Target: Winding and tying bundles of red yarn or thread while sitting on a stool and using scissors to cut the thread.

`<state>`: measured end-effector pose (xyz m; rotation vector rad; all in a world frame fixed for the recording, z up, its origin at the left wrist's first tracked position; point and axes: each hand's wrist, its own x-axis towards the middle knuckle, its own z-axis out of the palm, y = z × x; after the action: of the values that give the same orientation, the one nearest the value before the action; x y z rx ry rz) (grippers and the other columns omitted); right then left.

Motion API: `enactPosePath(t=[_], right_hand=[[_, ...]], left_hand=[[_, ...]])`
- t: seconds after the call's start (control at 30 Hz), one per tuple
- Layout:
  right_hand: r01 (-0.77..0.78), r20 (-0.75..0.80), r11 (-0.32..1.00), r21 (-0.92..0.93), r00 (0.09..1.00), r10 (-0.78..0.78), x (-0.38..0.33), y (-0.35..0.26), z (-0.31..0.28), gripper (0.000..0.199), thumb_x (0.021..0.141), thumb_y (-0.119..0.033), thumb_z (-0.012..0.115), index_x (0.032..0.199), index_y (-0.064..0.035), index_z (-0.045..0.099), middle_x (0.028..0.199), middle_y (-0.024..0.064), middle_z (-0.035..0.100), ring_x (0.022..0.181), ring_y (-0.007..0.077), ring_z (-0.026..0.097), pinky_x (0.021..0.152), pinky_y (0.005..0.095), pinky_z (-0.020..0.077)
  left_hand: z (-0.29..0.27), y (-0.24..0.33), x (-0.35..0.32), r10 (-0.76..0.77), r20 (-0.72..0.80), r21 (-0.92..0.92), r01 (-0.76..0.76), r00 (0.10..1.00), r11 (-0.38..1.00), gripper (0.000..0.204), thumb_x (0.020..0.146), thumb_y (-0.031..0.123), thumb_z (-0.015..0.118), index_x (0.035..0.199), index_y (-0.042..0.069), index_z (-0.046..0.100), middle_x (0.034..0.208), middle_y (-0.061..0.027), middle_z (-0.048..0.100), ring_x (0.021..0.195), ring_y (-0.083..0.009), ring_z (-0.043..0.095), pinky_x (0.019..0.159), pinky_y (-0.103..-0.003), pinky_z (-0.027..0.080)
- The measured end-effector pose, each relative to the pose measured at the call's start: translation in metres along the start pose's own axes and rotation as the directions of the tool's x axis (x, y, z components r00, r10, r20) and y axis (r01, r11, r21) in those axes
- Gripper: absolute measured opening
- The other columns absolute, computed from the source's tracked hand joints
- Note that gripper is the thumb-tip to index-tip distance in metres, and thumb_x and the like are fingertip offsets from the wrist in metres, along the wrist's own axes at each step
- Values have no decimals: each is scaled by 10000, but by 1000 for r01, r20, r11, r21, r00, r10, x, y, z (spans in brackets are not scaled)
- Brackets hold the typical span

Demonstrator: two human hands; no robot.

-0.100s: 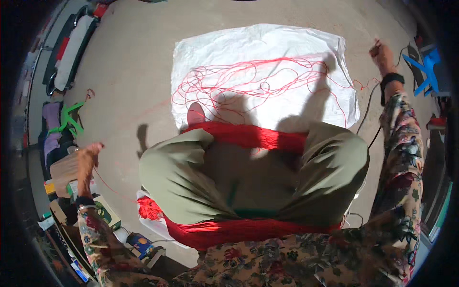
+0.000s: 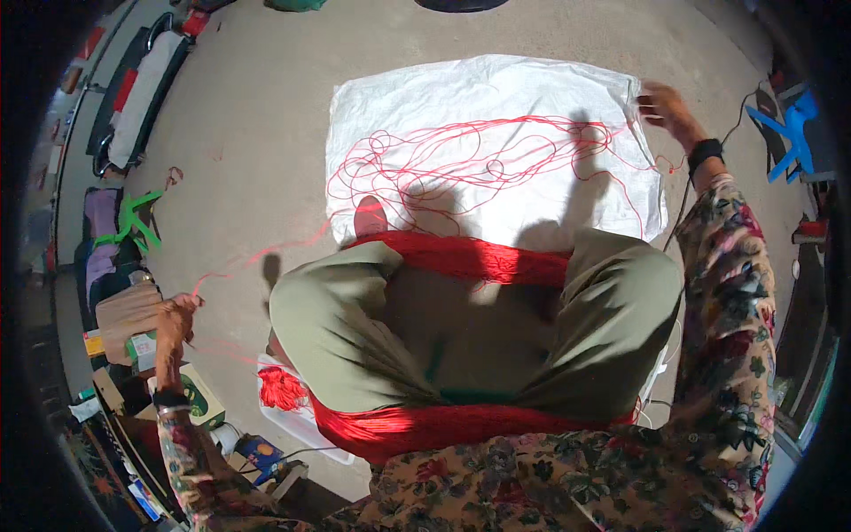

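The person's right hand (image 2: pixel 667 112) is now reaching further inward, hovering over the upper right edge of the white sheet (image 2: pixel 417 96); its fingers are blurring, so its grip cannot be told. The left hand (image 2: pixel 180 312), sitting slightly lower than before, is pinching red cord (image 2: pixel 257 258), now trailing toward loops lying on the sheet.

Tan floral top (image 2: pixel 532 488) over olive trousers (image 2: pixel 341 319)

Red blooms (image 2: pixel 433 468) and dark leaves (image 2: pixel 570 486) also pattern the long sleeves (image 2: pixel 725 284). At two o'clock sits a wide black wristband (image 2: pixel 706 152); at eight, a dark band (image 2: pixel 168 397) beside a pale bangle (image 2: pixel 174 409).
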<state>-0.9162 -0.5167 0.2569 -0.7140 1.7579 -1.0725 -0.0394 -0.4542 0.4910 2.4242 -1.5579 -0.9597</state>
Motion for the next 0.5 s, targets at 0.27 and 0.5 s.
enactPosePath(t=[0.27, 0.5], right_hand=[[617, 797, 779, 113, 412, -442, -262, -204, 186, 332, 893, -319, 573, 1010, -16, 641, 959, 53, 642, 893, 114, 586, 792, 256, 470], [247, 837, 872, 423, 262, -481, -349, -207, 197, 449, 846, -319, 635, 1151, 3, 560, 887, 74, 614, 877, 160, 566, 838, 315, 446]], left_hand=[[92, 253, -126, 584, 175, -875, -146, 793, 461, 243, 966, 208, 481, 1040, -11, 557, 506, 65, 272, 391, -45, 236, 367, -221, 201], [87, 341, -186, 908, -62, -844, -507, 415, 174, 357, 938, 251, 537, 1187, -3, 506, 882, -54, 648, 965, -103, 580, 951, -278, 434]])
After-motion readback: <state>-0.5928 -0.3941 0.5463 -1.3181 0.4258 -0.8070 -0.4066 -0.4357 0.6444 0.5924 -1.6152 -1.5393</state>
